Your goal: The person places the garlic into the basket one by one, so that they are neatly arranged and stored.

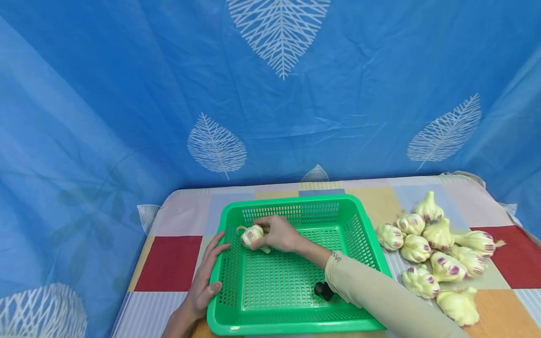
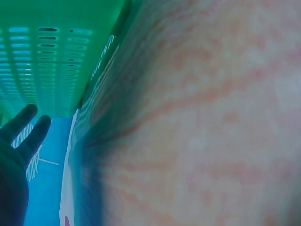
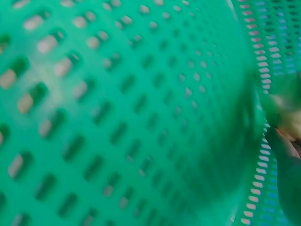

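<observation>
Right hand (image 1: 281, 233) grips one garlic bulb (image 1: 252, 235) inside green basket (image 1: 296, 324), far-left corner. Left hand (image 1: 205, 279), fingers straight, steadies its left rim. Remaining bulbs (image 1: 435, 256) wait on the worktop, right.

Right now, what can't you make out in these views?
- Right wrist view: motion blur; the garlic bulb is a pale smear at the edge.
- Left wrist view: blurred skin fills most of the frame.
- Head view: right hand covers the bulb's far side; sleeve hides part of the basket.
</observation>
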### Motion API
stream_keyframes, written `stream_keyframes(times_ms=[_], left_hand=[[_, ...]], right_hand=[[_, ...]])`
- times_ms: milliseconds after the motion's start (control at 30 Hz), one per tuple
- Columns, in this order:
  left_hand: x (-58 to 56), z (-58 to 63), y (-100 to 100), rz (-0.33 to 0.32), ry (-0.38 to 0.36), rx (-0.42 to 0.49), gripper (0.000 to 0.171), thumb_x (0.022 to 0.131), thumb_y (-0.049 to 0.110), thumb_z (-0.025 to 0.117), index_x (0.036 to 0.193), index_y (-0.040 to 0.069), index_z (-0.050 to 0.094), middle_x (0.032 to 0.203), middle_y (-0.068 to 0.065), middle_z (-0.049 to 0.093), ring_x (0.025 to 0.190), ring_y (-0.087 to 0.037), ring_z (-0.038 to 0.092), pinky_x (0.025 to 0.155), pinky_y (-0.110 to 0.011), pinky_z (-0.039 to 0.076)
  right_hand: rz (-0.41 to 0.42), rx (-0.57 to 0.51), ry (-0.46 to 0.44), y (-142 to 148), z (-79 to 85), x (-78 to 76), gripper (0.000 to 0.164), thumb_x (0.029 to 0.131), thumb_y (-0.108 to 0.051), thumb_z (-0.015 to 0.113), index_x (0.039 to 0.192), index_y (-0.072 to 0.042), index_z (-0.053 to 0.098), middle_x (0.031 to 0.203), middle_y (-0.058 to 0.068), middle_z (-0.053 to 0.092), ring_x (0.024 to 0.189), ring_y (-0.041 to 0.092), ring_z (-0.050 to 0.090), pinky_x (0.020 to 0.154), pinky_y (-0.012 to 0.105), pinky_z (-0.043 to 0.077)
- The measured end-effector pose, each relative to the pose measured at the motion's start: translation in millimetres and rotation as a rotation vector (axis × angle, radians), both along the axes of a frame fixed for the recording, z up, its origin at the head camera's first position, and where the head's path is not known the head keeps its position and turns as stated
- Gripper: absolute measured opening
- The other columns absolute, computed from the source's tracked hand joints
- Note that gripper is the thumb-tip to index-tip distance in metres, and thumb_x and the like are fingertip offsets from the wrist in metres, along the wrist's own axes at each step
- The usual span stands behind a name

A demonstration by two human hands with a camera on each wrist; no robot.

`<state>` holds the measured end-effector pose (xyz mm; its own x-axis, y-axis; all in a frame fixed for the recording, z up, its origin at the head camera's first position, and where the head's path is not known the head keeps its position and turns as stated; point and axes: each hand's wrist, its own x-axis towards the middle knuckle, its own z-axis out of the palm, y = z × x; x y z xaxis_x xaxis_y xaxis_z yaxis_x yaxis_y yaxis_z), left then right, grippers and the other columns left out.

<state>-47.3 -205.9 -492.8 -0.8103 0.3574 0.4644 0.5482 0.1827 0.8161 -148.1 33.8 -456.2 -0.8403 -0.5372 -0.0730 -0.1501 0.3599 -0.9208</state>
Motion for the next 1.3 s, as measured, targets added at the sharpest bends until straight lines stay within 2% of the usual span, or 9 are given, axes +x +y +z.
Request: stream_keyframes(times_ms=[100, 233, 333, 400, 533, 700, 1033, 1233, 1300], left_hand=[[0.9, 0.8, -1, -0.002, -0.002, -0.01, 0.062, 0.096, 0.032, 0.042, 0.146, -0.005, 0.038, 0.163, -0.02, 0.015, 0.146, -0.026, 0.022, 0.097, -0.039, 0.049], [0.6, 1.1, -3, -0.013, -0.007, -0.011, 0.062, 0.097, 0.031, 0.041, 0.147, -0.005, 0.038, 0.163, -0.02, 0.014, 0.147, -0.027, 0.021, 0.098, -0.039, 0.049], [0.9, 1.8, -4, -0.016, -0.023, -0.003, 0.062, 0.096, 0.03, 0.042, 0.147, -0.005, 0.037, 0.163, -0.019, 0.014, 0.146, -0.025, 0.022, 0.096, -0.039, 0.051], [1.2, 2.6, -4, -0.015, -0.03, -0.001, 0.062, 0.095, 0.029, 0.042, 0.147, -0.004, 0.038, 0.163, -0.018, 0.015, 0.145, -0.024, 0.023, 0.094, -0.039, 0.052], [1.4, 3.5, -5, -0.016, -0.028, -0.006, 0.062, 0.094, 0.027, 0.043, 0.148, -0.003, 0.038, 0.163, -0.018, 0.015, 0.145, -0.024, 0.023, 0.093, -0.039, 0.053], [1.2, 3.7, -4, -0.009, -0.023, -0.014, 0.062, 0.092, 0.025, 0.045, 0.147, -0.003, 0.038, 0.163, -0.018, 0.016, 0.145, -0.023, 0.024, 0.093, -0.039, 0.053], [1.5, 3.6, -3, 0.008, -0.039, -0.052, 0.063, 0.091, 0.025, 0.046, 0.147, -0.004, 0.038, 0.164, -0.014, 0.017, 0.145, -0.021, 0.024, 0.092, -0.04, 0.053], [0.4, 4.1, -4, -0.002, -0.029, -0.065, 0.063, 0.092, 0.026, 0.045, 0.147, -0.005, 0.038, 0.164, -0.016, 0.016, 0.145, -0.022, 0.024, 0.093, -0.041, 0.053], [0.5, 4.1, -4, 0.005, -0.024, -0.072, 0.063, 0.092, 0.026, 0.045, 0.147, -0.004, 0.038, 0.164, -0.016, 0.016, 0.145, -0.022, 0.024, 0.093, -0.041, 0.053]], right_hand=[[0.003, 0.008, 0.05, -5, -6.4, 3.8, 0.066, 0.08, -0.017, 0.087, 0.135, 0.006, 0.058, 0.125, 0.018, 0.066, 0.115, 0.03, 0.065, 0.09, 0.036, 0.054], [0.003, 0.053, 0.123, -10, -12.2, 7.7, 0.065, 0.079, -0.021, 0.087, 0.132, 0.004, 0.059, 0.119, 0.013, 0.068, 0.107, 0.023, 0.067, 0.086, 0.032, 0.054], [0.023, 0.118, 0.224, -12, -13.9, 9.9, 0.062, 0.079, -0.025, 0.088, 0.129, 0.0, 0.062, 0.111, 0.007, 0.069, 0.094, 0.013, 0.067, 0.077, 0.026, 0.054], [0.042, 0.178, 0.329, -13, -13.7, 11.6, 0.059, 0.078, -0.029, 0.088, 0.125, -0.004, 0.063, 0.107, 0.003, 0.069, 0.088, 0.008, 0.064, 0.071, 0.022, 0.053], [0.059, 0.267, 0.487, -14, -14.1, 14.3, 0.054, 0.077, -0.034, 0.087, 0.118, -0.009, 0.065, 0.103, -0.002, 0.067, 0.083, 0.003, 0.06, 0.066, 0.017, 0.05], [0.046, 0.285, 0.501, -14, -15.0, 15.5, 0.056, 0.076, -0.035, 0.087, 0.12, -0.008, 0.064, 0.103, -0.001, 0.068, 0.082, 0.004, 0.062, 0.065, 0.017, 0.05], [0.038, 0.313, 0.501, -13, -11.1, 18.9, 0.076, 0.075, -0.039, 0.089, 0.135, -0.004, 0.057, 0.127, 0.01, 0.063, 0.1, 0.018, 0.065, 0.077, 0.023, 0.054], [0.079, 0.334, 0.618, -5, 8.8, 22.4, 0.07, 0.08, -0.043, 0.085, 0.132, -0.004, 0.06, 0.134, 0.011, 0.061, 0.127, 0.027, 0.055, 0.099, 0.039, 0.05], [0.118, 0.341, 0.637, -1, 19.8, 24.2, 0.068, 0.085, -0.046, 0.08, 0.133, -0.003, 0.06, 0.137, 0.012, 0.06, 0.134, 0.03, 0.05, 0.101, 0.044, 0.048]])
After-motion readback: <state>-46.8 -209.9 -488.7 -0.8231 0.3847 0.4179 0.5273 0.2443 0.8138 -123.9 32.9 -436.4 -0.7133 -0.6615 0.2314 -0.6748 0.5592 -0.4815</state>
